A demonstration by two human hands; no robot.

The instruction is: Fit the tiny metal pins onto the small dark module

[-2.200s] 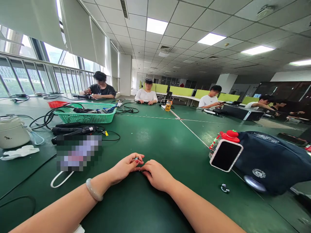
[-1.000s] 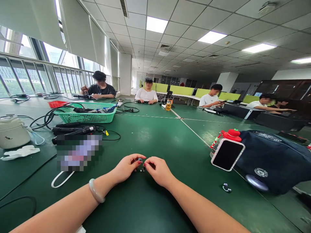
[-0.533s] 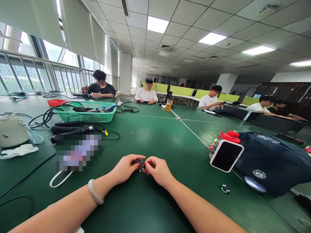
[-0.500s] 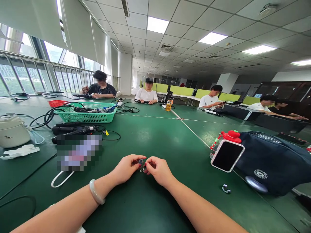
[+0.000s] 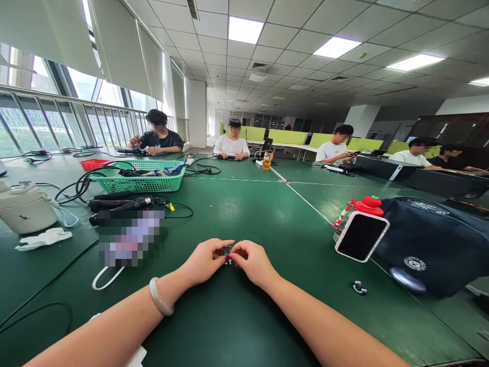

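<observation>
Left to right: bracelet on left wrist; left hand, palm inward, pinches a small dark part just below frame centre, forearm slanting up from lower left. Part's long axis and heading too small to read; pale bits at its lower end. Right hand pinches its right side, knuckles up, forearm from lower right.
</observation>
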